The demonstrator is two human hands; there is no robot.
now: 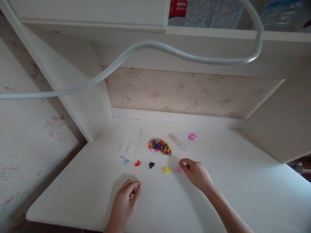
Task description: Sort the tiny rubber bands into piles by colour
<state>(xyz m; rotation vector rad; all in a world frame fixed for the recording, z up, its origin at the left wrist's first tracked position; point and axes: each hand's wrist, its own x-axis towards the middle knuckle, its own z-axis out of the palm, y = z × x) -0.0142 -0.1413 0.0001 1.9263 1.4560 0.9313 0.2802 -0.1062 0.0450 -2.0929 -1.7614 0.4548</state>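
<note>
A heap of small mixed-colour rubber bands [159,146] lies on the white desk. In front of it is a row of little groups: blue bands [125,160], red bands [137,163], black bands [151,165], yellow bands [166,169] and pink bands [180,169]. My right hand [194,171] hovers at the pink group, partly covering it, with thumb and forefinger pinched; anything between the tips is too small to make out. Near the front, my left hand [127,197] rests below the red and black groups, fingers curled to the thumb, nothing visible in it.
Behind my right hand lies a clear container [188,142] with a pink piece [192,136] beside it. A pale cable [150,44] crosses high in front of the view. Plastic bottles [213,13] stand on the shelf above. Side panels and a back wall enclose the desk [80,187].
</note>
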